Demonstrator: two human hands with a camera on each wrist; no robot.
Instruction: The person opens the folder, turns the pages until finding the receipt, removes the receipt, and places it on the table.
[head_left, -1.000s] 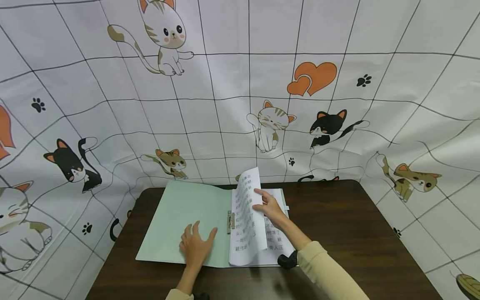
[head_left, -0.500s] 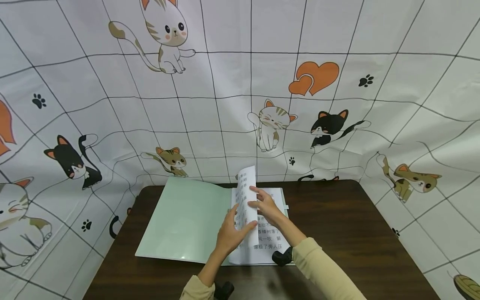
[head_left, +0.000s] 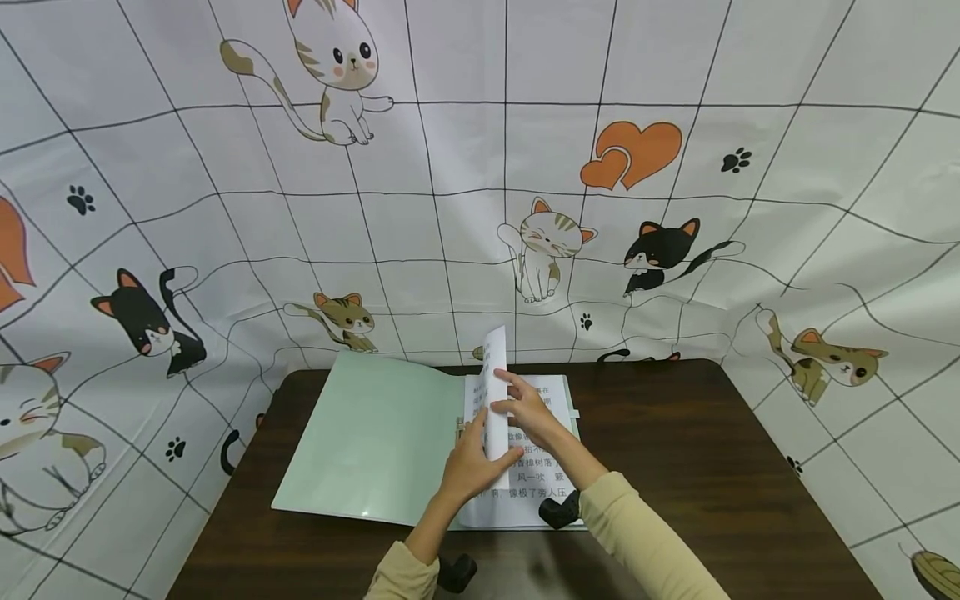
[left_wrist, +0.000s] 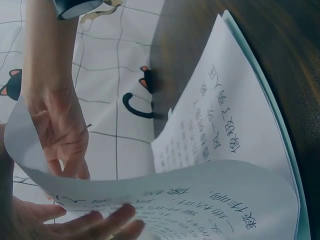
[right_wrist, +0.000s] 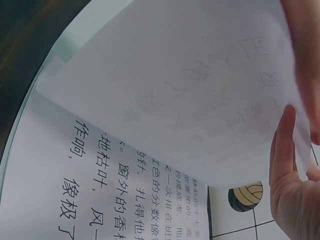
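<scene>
An open folder with a pale green cover lies with printed sheets clipped on its right side. One sheet stands raised and bowed above the stack. My right hand pinches its right edge; in the right wrist view the edge runs between the right fingers. My left hand is around the sheet's near part, fingers on its left side and thumb toward the right. In the left wrist view, the left fingers are spread and nearly straight beside the curved sheet.
The folder rests on a dark brown wooden table. Behind it hangs a white gridded cloth printed with cats and hearts. Black wrist devices sit by the left cuff and right cuff.
My left hand has left the green cover and moved right to the raised sheet. My right hand has shifted slightly left, tilting the sheet up to nearly upright.
</scene>
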